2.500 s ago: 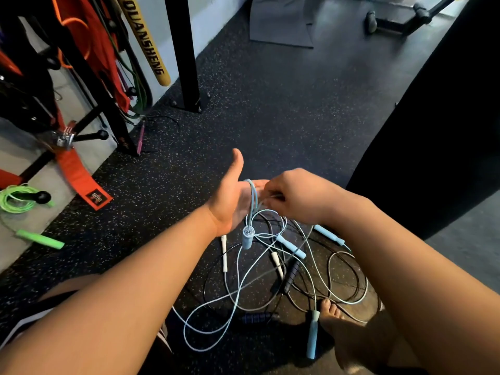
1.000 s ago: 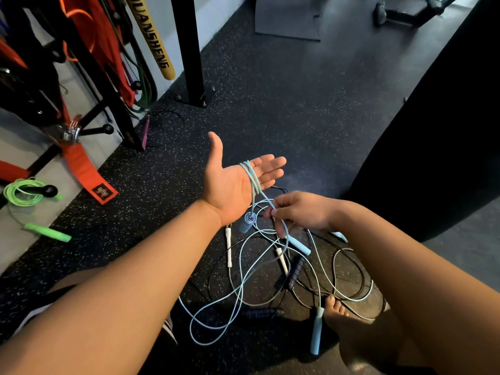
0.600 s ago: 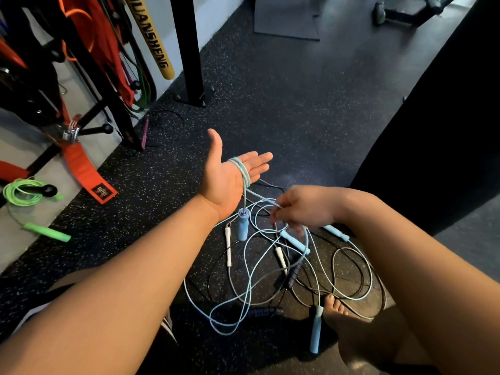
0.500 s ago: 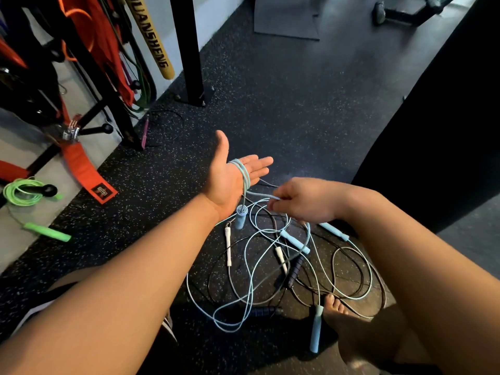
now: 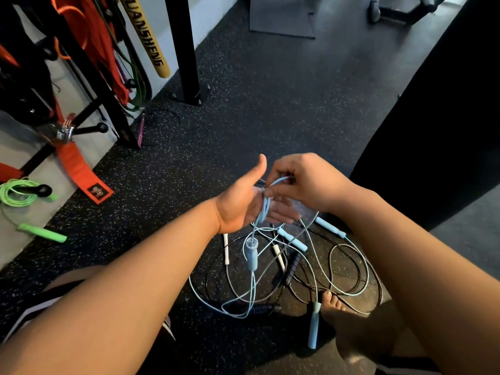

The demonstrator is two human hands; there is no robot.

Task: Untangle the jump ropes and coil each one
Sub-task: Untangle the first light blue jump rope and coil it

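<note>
Left hand [image 5: 240,204]: palm turned up, thumb raised, fingers straight and spread flat. Several turns of the light blue rope [image 5: 264,209], a thin smooth cord, lie round the palm. The fingertips are hidden under the right hand [image 5: 308,182].

Right hand: fingers curled, pinching a strand of the same cord just above the left palm. The exact finger contact is hard to make out because of motion blur.

One cylindrical blue handle [image 5: 251,254] hangs on the cord below the left hand, clear of the floor [image 5: 243,117], which is black rubber with pale speckles.

The tangle [image 5: 297,269] lies on the floor directly beneath both hands: looped pale blue, white and black cords crossing one another. In it are slim white handles [image 5: 226,249], a ribbed black handle [image 5: 293,266] and further matte blue handles [image 5: 313,324]. I cannot tell which cord belongs to which handle. A bare foot [image 5: 332,304] touches the near edge of the tangle, and the right forearm covers its right side.

At the left edge of the floor, on a pale grey strip, lies a coiled green rope [image 5: 19,192] with a green handle [image 5: 43,233]. An orange webbing strap [image 5: 78,169] trails down beside it.

At the far left a black post [image 5: 181,47] stands bolted to the floor, and a yellow tube [image 5: 147,36] is beside it, its lettering cut off at the top.
</note>
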